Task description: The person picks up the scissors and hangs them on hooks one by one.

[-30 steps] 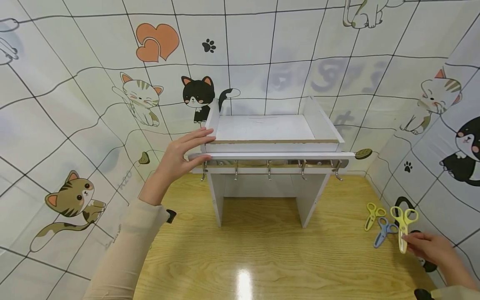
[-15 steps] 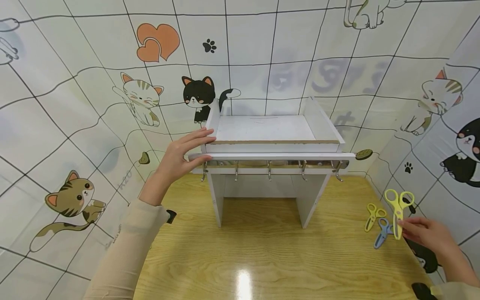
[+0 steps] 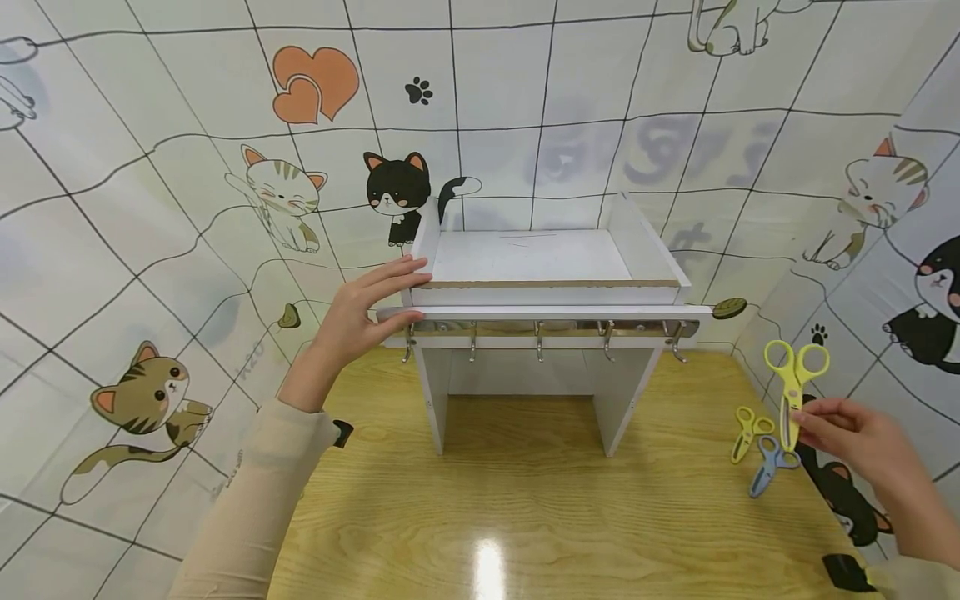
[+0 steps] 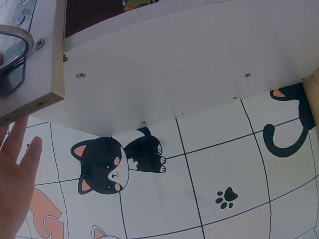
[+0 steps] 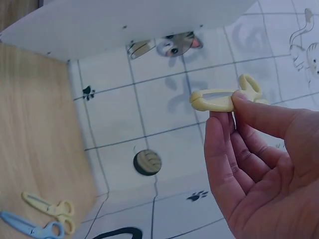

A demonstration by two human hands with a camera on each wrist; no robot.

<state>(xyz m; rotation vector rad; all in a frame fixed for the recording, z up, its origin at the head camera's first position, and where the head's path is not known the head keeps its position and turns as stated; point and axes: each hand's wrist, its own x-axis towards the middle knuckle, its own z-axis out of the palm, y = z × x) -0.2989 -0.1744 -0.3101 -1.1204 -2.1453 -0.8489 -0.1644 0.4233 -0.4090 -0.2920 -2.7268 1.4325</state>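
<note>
Yellow scissors [image 3: 792, 383] are pinched by their blade end between thumb and fingers of my right hand [image 3: 862, 437], finger loops pointing up. In the right wrist view the held scissors [image 5: 217, 99] lie across the fingertips. Below them on the table are blue scissors [image 3: 767, 473] and a second pair of yellow scissors [image 3: 744, 432]. My left hand [image 3: 356, 312] rests with extended fingers on the left front corner of a white rack [image 3: 525, 296], its thumb on the front board. In the left wrist view its fingertips [image 4: 34, 149] touch the board's end.
Several metal hooks [image 3: 538, 340] hang along the rack's front, over the wooden table [image 3: 525, 492]. The rack's top is a shallow tray with raised sides, and two panels form its legs. Cat-patterned sheeting [image 3: 495, 83] rises close behind and on both sides.
My right hand has lifted the held yellow scissors upward and slightly left, past the blue scissors. The left hand, the rack and the scissors on the table have stayed in place.
</note>
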